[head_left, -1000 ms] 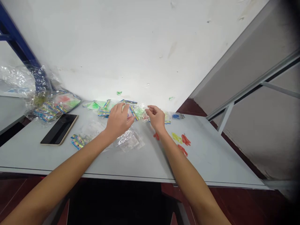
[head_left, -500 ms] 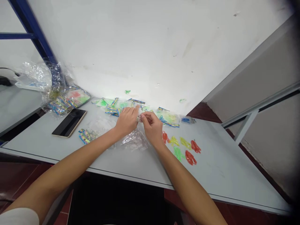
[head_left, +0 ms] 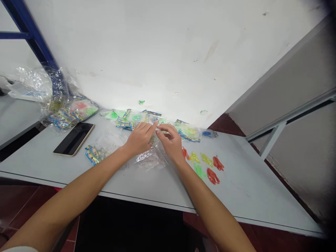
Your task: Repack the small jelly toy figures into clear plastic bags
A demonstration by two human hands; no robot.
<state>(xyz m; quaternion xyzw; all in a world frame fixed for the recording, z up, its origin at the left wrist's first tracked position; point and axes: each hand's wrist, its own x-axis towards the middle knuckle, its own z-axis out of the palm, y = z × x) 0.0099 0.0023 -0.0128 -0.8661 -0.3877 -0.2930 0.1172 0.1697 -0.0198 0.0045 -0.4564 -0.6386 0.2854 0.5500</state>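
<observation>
Smartphone (head_left: 74, 139), plastic packets (head_left: 123, 123), red gel figures (head_left: 212, 176)

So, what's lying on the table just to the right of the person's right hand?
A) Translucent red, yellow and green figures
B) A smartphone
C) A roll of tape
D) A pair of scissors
A: the translucent red, yellow and green figures lie loosely grouped on the pale grey table, just to the right of the person's right hand.
</observation>
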